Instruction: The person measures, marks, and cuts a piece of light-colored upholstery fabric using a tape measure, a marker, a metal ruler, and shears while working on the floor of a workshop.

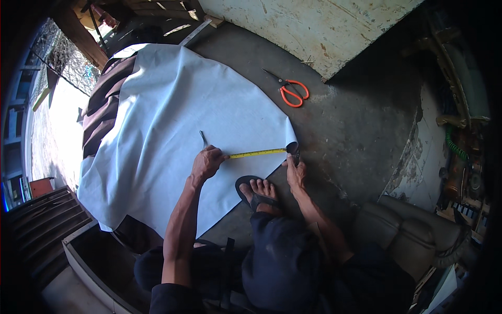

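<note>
A large white sheet of material (172, 94) with a brown underside (104, 99) lies spread on the floor. Across it runs a yellow tape (256, 153). My left hand (206, 163) pinches the tape's left end, with a thin silvery tool (203, 138) sticking up from the same fingers. My right hand (294, 170) grips the tape measure's dark case at the sheet's right corner, which is curled up; the case is partly hidden. Orange-handled scissors (293, 99) lie on the floor above that corner. My sandaled foot (259, 191) is at the sheet's lower edge.
A scuffed white panel (308, 23) fills the upper middle over the dark concrete floor (350, 136). At right are a brown padded seat (397, 230) and a green coiled hose (455, 144). Slatted dark panels (39, 230) and a box-like frame (91, 272) sit at lower left.
</note>
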The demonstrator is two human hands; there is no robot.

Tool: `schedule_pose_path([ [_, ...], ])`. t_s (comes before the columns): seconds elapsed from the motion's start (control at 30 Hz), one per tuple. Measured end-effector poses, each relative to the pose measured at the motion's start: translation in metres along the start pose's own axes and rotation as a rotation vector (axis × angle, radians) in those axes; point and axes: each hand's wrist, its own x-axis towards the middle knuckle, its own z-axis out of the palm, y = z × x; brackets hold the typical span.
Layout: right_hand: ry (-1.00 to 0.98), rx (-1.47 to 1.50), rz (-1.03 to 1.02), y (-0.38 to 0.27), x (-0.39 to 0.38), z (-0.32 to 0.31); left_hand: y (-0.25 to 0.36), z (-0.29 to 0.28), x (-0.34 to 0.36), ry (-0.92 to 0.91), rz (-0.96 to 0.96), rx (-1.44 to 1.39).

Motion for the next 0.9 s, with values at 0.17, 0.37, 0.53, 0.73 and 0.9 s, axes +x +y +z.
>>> schedule_pose_path([
  [0.17,-0.022,-0.049,-0.131,-0.010,-0.010,0.009,0.015,-0.010,-0.004,-0.103,-0.183,-0.097],
  [0.37,-0.091,-0.139,-0.014,0.007,0.023,0.013,-0.011,0.001,-0.025,0.178,-0.569,-0.582],
  [0.53,-0.223,-0.132,-0.051,-0.006,0.017,0.007,-0.027,-0.003,-0.051,0.237,-0.642,-0.536],
  [0.73,-0.226,-0.306,-0.049,0.010,0.020,-0.004,-0.043,0.007,-0.073,0.253,-0.681,-0.427],
  [0.9,-0.144,-0.600,-0.183,-0.003,0.030,-0.004,-0.057,0.019,-0.083,0.251,-0.697,-0.458],
])
